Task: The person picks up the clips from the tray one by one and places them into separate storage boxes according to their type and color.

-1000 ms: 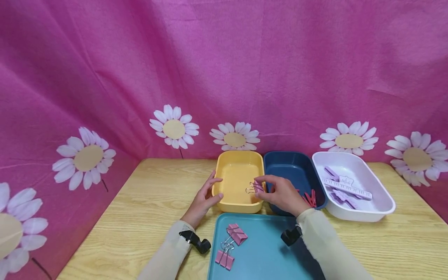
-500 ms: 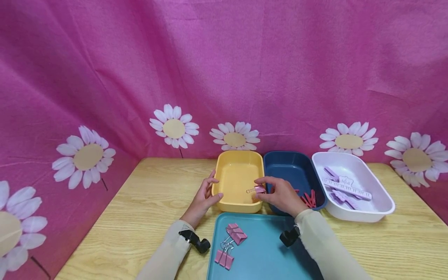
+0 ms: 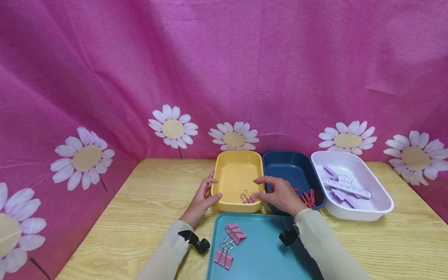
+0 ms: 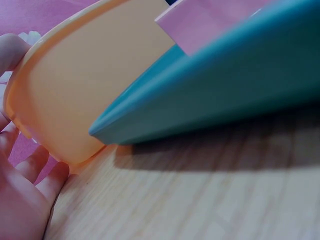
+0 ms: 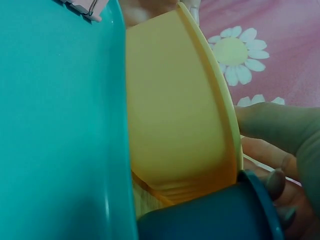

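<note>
My left hand (image 3: 201, 198) holds the left side of a yellow bin (image 3: 239, 208), thumb over the rim and other fingers along the outer wall. Inside that bin, near the front right, lies a pink binder clip (image 3: 249, 200) with its wire handles up. Just right of it, my right hand (image 3: 281, 194) hovers across the bin's right rim, thumb and index finger spread apart with nothing pinched between them. In the right wrist view, the right fingers (image 5: 277, 125) are close to the yellow rim.
Two pink binder clips (image 3: 235, 233) lie on a teal tray (image 3: 266, 249) in front. A navy bin (image 3: 287, 153) with red clothespins (image 3: 309, 198) stands beside the yellow one. Farther right, a white bin (image 3: 378, 190) holds lilac clips and a keyboard-patterned strip (image 3: 346, 188).
The binder clip was pinched in my right hand above the yellow bin, tilted downward, and is let go into it. Both hands have stayed nearly in place.
</note>
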`<action>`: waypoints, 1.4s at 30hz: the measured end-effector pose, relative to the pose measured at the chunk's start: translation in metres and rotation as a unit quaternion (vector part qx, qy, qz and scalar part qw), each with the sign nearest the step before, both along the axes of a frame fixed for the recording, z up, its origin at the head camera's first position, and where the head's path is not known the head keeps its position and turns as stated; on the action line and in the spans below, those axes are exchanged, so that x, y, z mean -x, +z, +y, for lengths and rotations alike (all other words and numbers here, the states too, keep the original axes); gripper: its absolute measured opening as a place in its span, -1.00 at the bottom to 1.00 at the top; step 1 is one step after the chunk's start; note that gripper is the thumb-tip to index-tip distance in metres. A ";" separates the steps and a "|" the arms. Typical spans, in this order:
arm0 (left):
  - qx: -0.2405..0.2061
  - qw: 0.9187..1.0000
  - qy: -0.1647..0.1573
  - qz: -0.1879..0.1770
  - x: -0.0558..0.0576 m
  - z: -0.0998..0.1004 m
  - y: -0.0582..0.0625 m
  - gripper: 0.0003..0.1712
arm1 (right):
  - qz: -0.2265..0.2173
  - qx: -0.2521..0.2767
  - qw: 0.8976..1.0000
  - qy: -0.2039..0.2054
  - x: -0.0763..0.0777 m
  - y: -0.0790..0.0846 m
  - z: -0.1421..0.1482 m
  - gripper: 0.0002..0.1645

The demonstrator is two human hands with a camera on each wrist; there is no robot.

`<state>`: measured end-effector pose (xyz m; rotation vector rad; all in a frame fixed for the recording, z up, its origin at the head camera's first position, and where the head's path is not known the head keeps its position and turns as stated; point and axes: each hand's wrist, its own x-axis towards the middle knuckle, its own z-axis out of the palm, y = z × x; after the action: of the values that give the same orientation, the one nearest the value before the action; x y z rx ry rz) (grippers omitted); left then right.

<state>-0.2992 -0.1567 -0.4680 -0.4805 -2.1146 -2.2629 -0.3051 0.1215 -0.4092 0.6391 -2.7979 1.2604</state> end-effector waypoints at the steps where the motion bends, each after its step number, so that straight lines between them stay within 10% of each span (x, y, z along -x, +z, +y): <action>1: -0.001 1.000 -0.001 0.001 0.000 0.000 0.000 -0.45 | 0.000 0.001 1.000 0.000 0.000 0.000 0.000 -0.43; 23: 0.006 1.000 0.001 -0.010 0.000 -0.001 0.002 -0.46 | 0.004 -0.008 1.000 0.009 -0.017 0.020 -0.007 -0.45; 42: 0.014 1.000 -0.013 -0.017 -0.016 0.002 0.024 -0.43 | -0.008 -0.006 0.995 0.098 -0.035 0.031 -0.011 -0.45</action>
<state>-0.2829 -0.1551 -0.4438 -0.4771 -2.1719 -2.2746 -0.2701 0.1103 -0.3782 0.9277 -2.8150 1.2837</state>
